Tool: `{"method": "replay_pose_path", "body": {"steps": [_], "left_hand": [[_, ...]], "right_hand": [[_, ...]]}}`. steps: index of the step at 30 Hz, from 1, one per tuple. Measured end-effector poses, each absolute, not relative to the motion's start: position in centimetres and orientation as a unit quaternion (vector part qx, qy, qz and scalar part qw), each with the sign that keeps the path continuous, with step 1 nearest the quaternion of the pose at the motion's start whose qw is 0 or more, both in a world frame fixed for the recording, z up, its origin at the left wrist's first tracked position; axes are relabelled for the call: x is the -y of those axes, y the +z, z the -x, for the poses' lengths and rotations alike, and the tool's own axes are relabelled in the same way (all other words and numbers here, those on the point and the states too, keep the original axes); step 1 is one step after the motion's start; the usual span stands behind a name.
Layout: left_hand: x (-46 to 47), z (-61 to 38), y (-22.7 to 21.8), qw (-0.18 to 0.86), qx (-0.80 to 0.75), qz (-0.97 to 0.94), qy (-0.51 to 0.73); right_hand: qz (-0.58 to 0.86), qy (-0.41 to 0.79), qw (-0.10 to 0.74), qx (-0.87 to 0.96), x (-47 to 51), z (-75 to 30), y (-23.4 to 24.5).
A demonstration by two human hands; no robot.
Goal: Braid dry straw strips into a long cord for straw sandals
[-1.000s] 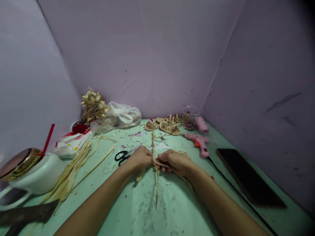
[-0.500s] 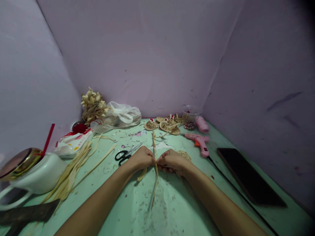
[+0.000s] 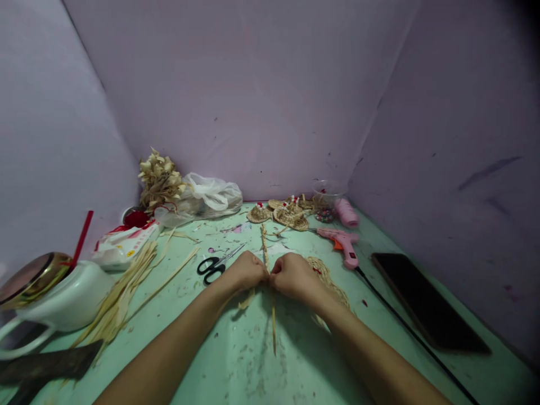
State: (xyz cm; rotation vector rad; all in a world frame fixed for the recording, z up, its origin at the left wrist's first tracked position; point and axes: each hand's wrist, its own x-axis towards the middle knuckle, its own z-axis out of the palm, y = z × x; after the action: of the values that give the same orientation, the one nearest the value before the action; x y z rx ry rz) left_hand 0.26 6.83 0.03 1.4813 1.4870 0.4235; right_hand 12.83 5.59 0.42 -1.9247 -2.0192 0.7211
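A thin braid (image 3: 264, 245) of dry, straw-coloured fibre runs away from me along the table. At its near end my left hand (image 3: 250, 271) and my right hand (image 3: 291, 275) meet, both with fingers pinched on the strands. One loose strand (image 3: 274, 329) hangs toward me below the hands, and a short end (image 3: 247, 300) sticks out under the left one. Beside my left hand lie black-handled scissors (image 3: 213, 269). A coil of pale braided cord (image 3: 327, 275) rests partly behind my right wrist. The fingertips are small and partly hidden.
Right: a pink glue gun (image 3: 343, 242) with a black cable, a dark phone (image 3: 426, 301), a pink thread spool (image 3: 346, 212). Back: small woven slippers (image 3: 290, 215), a plastic bag (image 3: 211, 194), dried flowers (image 3: 159, 177). Left: loose fibre strips (image 3: 122, 298), a white teapot (image 3: 71, 298), a dark tool (image 3: 54, 363).
My right hand has turned over, knuckles now up, and more of the coil shows beside it. The hanging strand has shifted slightly right. My left hand stays nearly in place.
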Motion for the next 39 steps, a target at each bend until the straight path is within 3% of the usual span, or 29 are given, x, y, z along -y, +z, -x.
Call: {"method": "replay_pose_path", "body": {"steps": [4,17,21,29,34,39], "left_hand": [[-6.5,-0.7,1.0,0.518,-0.643,-0.537,0.174],[-6.3,-0.5,1.2,0.558,-0.63,-0.491,0.225],[-6.9,0.7,1.2,0.562,-0.598,-0.549,0.162],[-7.5,1.5,0.1,0.55,-0.577,-0.589,0.133],[-7.3,1.3,0.4,0.549,-0.577,-0.59,0.135],[-7.0,1.0,1.1,0.556,-0.57,-0.585,0.153]], "right_hand": [[0.681,0.167,0.121,0.703,-4.7,-12.3,1.5],[0.623,0.167,0.097,0.758,-2.5,-10.3,2.6],[0.606,0.178,0.095,0.77,-2.9,-11.1,2.2],[0.566,0.4,0.079,0.717,-5.2,-14.7,2.4],[0.578,0.551,0.192,0.571,-5.8,-14.0,1.7],[0.546,0.655,0.219,0.475,-5.3,-12.7,1.1]]}}
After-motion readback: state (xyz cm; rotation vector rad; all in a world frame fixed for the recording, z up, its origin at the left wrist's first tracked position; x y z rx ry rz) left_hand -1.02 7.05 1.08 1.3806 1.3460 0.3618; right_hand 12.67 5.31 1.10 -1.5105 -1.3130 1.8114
